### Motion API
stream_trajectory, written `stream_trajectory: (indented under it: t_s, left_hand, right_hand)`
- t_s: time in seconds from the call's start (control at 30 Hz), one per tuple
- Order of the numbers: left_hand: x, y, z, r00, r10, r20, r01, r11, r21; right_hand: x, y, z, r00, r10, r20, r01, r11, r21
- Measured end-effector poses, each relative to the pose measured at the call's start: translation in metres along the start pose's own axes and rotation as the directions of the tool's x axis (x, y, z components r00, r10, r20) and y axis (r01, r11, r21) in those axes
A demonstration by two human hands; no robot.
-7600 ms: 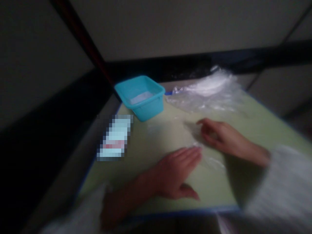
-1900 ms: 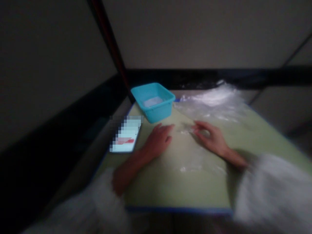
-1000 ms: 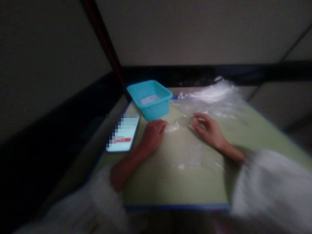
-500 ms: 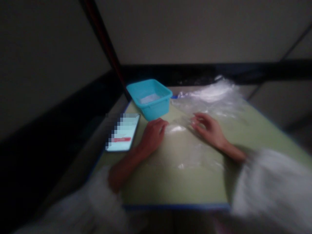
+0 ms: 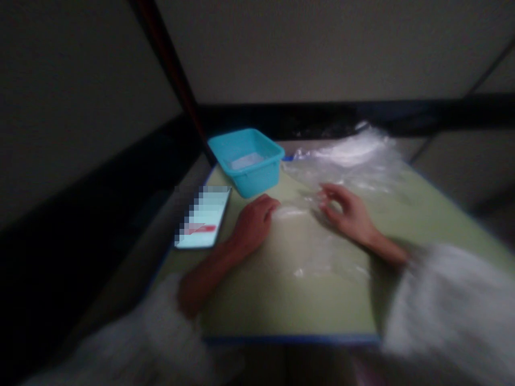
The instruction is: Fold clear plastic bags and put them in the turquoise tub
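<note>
A clear plastic bag [image 5: 298, 241] lies flat on the table in front of me, hard to make out against the pale green top. My left hand [image 5: 255, 220] is closed, its fingertips pinching the bag's upper left edge. At the upper right edge, my right hand [image 5: 341, 206] has thumb and fingers curled together on the film, with a gap inside the curl. The picture is dim and slightly blurred, so the exact grip on the film is faint.
Beyond my left hand stands a turquoise plastic basket [image 5: 259, 179] with something whitish inside. A lit phone [image 5: 207, 214] lies left of my forearm. Crumpled clear plastic bags [image 5: 350, 155] are heaped at the table's far edge. The table [image 5: 289, 316] has a blue rim.
Both hands stay at the bag's upper edge. The film between them has shifted slightly and its shine looks different. Basket, phone and heap are as before.
</note>
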State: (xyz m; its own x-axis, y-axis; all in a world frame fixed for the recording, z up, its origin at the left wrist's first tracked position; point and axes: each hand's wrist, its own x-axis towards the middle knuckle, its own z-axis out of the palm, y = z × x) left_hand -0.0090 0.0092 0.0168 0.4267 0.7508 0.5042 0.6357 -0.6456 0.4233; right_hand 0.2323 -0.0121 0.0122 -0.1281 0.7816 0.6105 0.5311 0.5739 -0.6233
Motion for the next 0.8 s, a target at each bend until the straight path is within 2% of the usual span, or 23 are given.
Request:
stream_trajectory:
  t_s: [0.2,0.3,0.37,0.47,0.63,0.7,0.8]
  left_hand:
    - [-0.003,0.002,0.001,0.994,-0.073,0.080,0.073,0.997,-0.004]
    - [-0.005,0.005,0.001,0.982,-0.116,0.151,0.109,0.993,0.051]
    - [-0.006,0.008,0.002,0.973,-0.130,0.193,0.116,0.990,0.084]
    - [-0.008,0.014,0.001,0.961,-0.126,0.247,0.105,0.990,0.099]
    - [-0.013,0.026,0.001,0.952,-0.041,0.304,0.018,0.997,0.078]
    - [-0.015,0.029,0.002,0.951,0.009,0.308,-0.030,0.997,0.065]
    - [-0.019,0.033,0.005,0.940,0.075,0.332,-0.102,0.993,0.065]
  right_hand:
    - [0.000,-0.005,-0.005,0.993,-0.098,0.060,0.104,0.989,-0.107]
    - [0.000,-0.006,-0.007,0.975,-0.168,0.147,0.185,0.976,-0.116]
    - [-0.001,-0.006,-0.009,0.938,-0.247,0.241,0.286,0.947,-0.144]
    - [-0.002,-0.005,-0.014,0.855,-0.337,0.395,0.434,0.881,-0.188]
    - [-0.003,-0.004,-0.022,0.730,-0.358,0.582,0.570,0.789,-0.229]
    - [-0.003,-0.006,-0.025,0.708,-0.360,0.607,0.600,0.760,-0.249]
    - [-0.003,-0.011,-0.027,0.728,-0.356,0.585,0.588,0.764,-0.266]
